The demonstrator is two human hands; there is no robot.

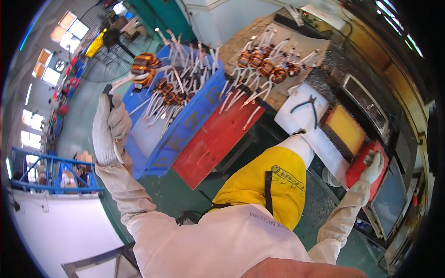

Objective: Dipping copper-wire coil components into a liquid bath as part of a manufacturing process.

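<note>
My left hand (114, 121), in a whitish glove, is raised at the left with its fingers closed round the white leads of a copper-wound coil (144, 70). A short black piece shows at the fingertips; I cannot tell what it is. The coil hangs beyond that hand, over the rim of a blue plastic bin (178, 139). Several more copper coils (169, 92) with white leads lie in the bin. At the right, my gloved right hand (373, 169) is over a red tray-like thing (356, 166), its fingers apart; whether it presses on it is unclear.
Several coils (265, 67) lie on a brown board (232, 46) at the back. Blue-handled pliers (306, 105) rest on a white sheet beside a dark-framed yellow panel (344, 127). A red panel (211, 146) stands under the bin. A fan (111, 37) is at the far left.
</note>
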